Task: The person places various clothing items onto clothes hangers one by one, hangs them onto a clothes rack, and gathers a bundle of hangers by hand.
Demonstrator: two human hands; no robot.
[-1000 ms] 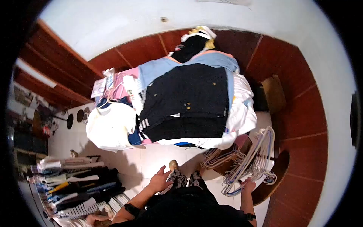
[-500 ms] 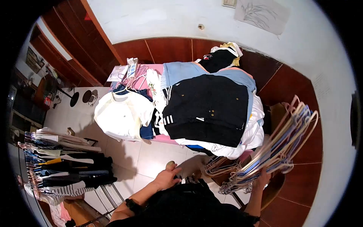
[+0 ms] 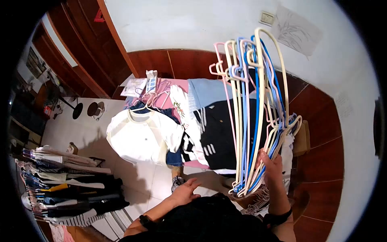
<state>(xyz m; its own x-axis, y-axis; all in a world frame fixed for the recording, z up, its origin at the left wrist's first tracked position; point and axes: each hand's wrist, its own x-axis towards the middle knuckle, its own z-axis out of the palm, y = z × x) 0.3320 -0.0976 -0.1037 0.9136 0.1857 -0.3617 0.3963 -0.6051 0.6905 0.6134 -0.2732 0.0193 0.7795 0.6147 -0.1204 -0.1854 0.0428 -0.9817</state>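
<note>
A large bunch of clothes hangers (image 3: 258,117) in cream, pink and blue is gripped by my right hand (image 3: 271,165), raised in front of the clothes pile. My left hand (image 3: 186,192) is held low near my body with fingers stretched out and nothing in it. Beyond it, a white T-shirt (image 3: 139,139) on a hanger lies at the left end of the pink-covered table (image 3: 193,163). A black garment with white stripes (image 3: 217,137) lies to its right, partly hidden by the hangers. A light blue garment (image 3: 205,88) shows behind that.
At the lower left stands a rack of hanging clothes (image 3: 76,185). More hangers (image 3: 260,199) are low at the right, below my right hand. A cardboard box (image 3: 302,139) is by the tiled wall. Small boxes (image 3: 151,82) and loose hangers (image 3: 157,94) sit at the table's far left.
My right hand has lifted the bunch of hangers up and leftward, from low right to in front of the black garment. My left hand stays low, its fingers extended. The view has shifted slightly.
</note>
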